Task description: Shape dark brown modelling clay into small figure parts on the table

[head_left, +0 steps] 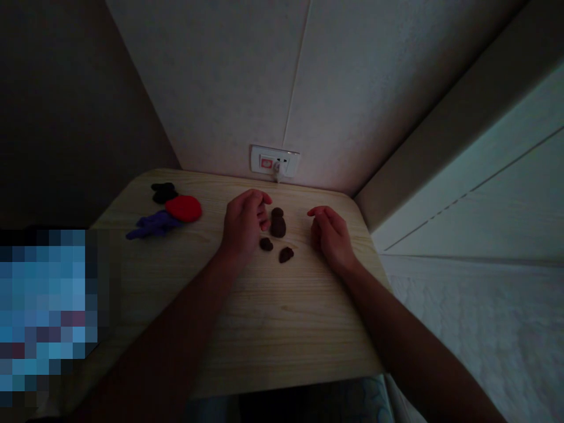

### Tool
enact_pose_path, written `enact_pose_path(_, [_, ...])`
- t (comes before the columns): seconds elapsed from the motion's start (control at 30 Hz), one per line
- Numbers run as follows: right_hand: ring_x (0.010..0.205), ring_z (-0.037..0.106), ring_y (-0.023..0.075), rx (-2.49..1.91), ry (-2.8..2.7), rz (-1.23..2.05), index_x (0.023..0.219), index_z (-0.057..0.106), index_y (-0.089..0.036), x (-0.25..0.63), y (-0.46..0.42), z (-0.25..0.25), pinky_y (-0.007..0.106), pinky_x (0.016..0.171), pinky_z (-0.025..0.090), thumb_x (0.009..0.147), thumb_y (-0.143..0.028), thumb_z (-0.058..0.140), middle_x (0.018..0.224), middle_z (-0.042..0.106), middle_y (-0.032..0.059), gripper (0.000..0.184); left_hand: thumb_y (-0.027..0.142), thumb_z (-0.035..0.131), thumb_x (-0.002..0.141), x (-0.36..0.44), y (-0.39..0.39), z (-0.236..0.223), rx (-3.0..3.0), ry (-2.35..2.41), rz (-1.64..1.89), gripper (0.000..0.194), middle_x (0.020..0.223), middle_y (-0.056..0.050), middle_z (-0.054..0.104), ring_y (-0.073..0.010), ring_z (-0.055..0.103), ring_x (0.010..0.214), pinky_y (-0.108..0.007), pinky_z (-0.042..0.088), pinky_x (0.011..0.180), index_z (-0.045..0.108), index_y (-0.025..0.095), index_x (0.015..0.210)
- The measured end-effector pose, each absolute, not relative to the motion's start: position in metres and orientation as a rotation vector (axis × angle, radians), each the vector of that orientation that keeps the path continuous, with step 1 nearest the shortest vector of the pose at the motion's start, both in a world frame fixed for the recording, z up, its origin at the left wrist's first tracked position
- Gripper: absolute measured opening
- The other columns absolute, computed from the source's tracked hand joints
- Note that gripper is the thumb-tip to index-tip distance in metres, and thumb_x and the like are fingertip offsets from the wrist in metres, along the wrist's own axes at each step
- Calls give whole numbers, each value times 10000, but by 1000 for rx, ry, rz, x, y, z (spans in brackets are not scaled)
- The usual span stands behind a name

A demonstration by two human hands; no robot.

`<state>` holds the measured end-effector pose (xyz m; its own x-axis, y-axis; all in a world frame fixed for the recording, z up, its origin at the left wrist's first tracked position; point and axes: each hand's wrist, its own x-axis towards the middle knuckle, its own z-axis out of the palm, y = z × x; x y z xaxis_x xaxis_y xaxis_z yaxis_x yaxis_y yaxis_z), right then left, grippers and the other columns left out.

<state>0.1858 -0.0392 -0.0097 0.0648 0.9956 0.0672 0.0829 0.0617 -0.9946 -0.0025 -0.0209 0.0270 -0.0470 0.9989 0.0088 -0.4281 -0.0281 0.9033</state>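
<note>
My left hand [247, 222] rests on the table just left of a brown clay figure [278, 225]. Its fingers are loosely bent and apart, with nothing visible between them. The figure is a larger lump with a smaller rounded one at its far end. Across from it, to the right, my right hand [331, 235] is half curled with its forefinger reaching inward, and it too appears empty. On the near side of the figure lie a small brown clay lump [266, 244] and a rougher brown clay piece [286, 254]. Neither hand clearly touches the clay.
At the table's [264, 329] far left sit a red clay disc [184, 208], purple clay [155, 224] and black clay [164, 192]. A wall socket [274, 163] with a plug is behind the table. A pixelated blue area [44, 305] covers the lower left.
</note>
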Motion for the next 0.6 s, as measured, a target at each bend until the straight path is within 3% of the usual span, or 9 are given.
enact_pose_path(0.13, [426,326,98,-1301,-1248,1018,663,565,-223,185,-42,-10,270,422,211,931,-737,558,482,401,-54,580,278,614,849,-3,-20,24,981,912,1394,179,569,63,322,-81,306,491,-208,305,456,738,155,814])
enact_pose_path(0.23, [431,321,106,-1321,-1217,1016,596,521,-227,185,-42,-9,284,436,194,931,-731,552,473,383,-46,606,300,627,851,-3,-20,19,1051,902,1319,250,595,33,434,-85,387,523,-212,319,473,806,137,911])
enact_pose_path(0.33, [462,296,124,-1226,-1177,1127,701,599,-228,187,-40,-7,295,461,194,951,-619,503,532,354,-52,474,300,670,841,-3,-20,15,1103,880,1251,279,705,-16,619,-89,497,579,-222,387,520,838,146,1002])
enact_pose_path(0.47, [621,433,163,-1143,-1289,1021,875,680,-221,191,-36,-8,319,590,334,865,-369,496,664,461,-17,236,324,773,827,-4,-19,11,1145,881,1289,282,880,-50,765,-115,659,690,-246,516,656,843,185,1062])
enact_pose_path(0.6, [771,549,179,-1225,-1367,877,914,648,-232,192,-34,-13,333,734,423,911,-355,560,775,596,-1,151,336,882,746,-4,-17,10,1067,899,1423,291,907,-54,806,-171,756,799,-301,600,791,839,193,996])
